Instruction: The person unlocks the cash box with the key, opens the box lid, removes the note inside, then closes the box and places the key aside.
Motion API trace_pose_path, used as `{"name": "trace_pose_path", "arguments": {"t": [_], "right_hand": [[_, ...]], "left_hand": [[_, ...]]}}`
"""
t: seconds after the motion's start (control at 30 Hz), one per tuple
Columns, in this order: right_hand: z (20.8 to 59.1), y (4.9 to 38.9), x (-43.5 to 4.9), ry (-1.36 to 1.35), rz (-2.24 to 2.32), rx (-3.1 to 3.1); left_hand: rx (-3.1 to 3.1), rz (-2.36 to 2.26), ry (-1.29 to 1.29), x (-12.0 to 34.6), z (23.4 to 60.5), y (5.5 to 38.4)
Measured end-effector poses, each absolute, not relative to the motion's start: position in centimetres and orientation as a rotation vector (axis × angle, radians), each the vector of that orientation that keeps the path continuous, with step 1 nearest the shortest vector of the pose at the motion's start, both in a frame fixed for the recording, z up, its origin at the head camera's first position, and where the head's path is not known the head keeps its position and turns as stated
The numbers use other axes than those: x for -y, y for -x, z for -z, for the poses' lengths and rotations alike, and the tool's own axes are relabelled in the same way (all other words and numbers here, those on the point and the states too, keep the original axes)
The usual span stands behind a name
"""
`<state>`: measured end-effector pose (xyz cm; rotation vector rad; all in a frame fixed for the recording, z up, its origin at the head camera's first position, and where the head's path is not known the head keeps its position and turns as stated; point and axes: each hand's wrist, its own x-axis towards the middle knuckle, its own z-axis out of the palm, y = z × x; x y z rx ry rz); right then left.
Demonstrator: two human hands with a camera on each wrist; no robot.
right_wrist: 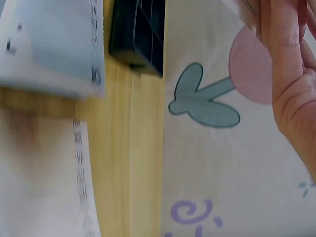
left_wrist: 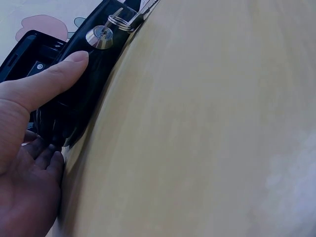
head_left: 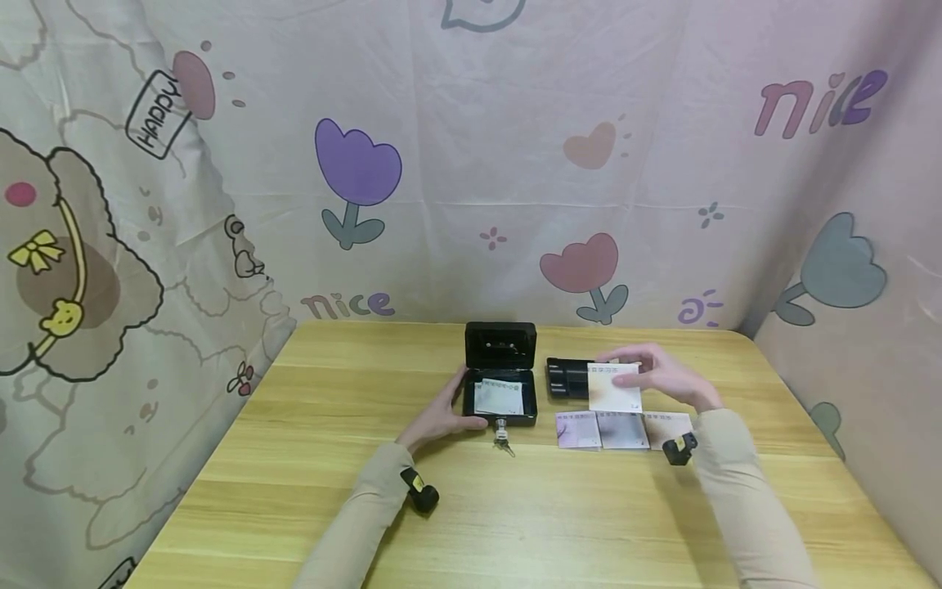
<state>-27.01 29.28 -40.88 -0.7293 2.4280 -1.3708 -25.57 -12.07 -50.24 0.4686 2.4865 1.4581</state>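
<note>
A small black cash box [head_left: 524, 420] stands on the table with its lid [head_left: 500, 335] raised and paper notes [head_left: 499, 398] lying inside. My left hand [head_left: 440, 419] grips the box at its left front corner. In the left wrist view the thumb [left_wrist: 52, 81] lies along the front near the round lock [left_wrist: 100, 37], and the other fingers bend at the side. Keys [head_left: 504, 446] hang from that lock. My right hand [head_left: 658, 375] pinches a pale paper note [head_left: 612, 397] above the table, in front of a black tray [head_left: 567, 379] that it partly hides.
Just below the held note, three paper notes or stacks lie in a row: a purplish one [head_left: 577, 431], a bluish one [head_left: 623, 431] and a brownish one [head_left: 662, 425]. Behind the wooden table [head_left: 368, 376] hangs a printed cloth [head_left: 456, 164]. Each wrist carries a small black camera.
</note>
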Motion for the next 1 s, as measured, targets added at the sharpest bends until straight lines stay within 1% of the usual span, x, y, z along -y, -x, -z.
{"name": "trace_pose_path", "arguments": {"t": [0.37,0.73,1.0], "right_hand": [[41.3,26.3,-33.4,0.681,1.401,-2.398],[41.9,25.4,-37.1,0.571,1.37,-2.452],[43.0,24.5,-39.8,0.458,1.404,-2.478]], "left_hand": [[-2.492,-1.442,-0.469,12.0,50.2,25.5],[-2.473,-1.461,-0.468,12.0,50.0,25.6],[-2.481,-1.456,-0.466,12.1,50.1,25.7]]}}
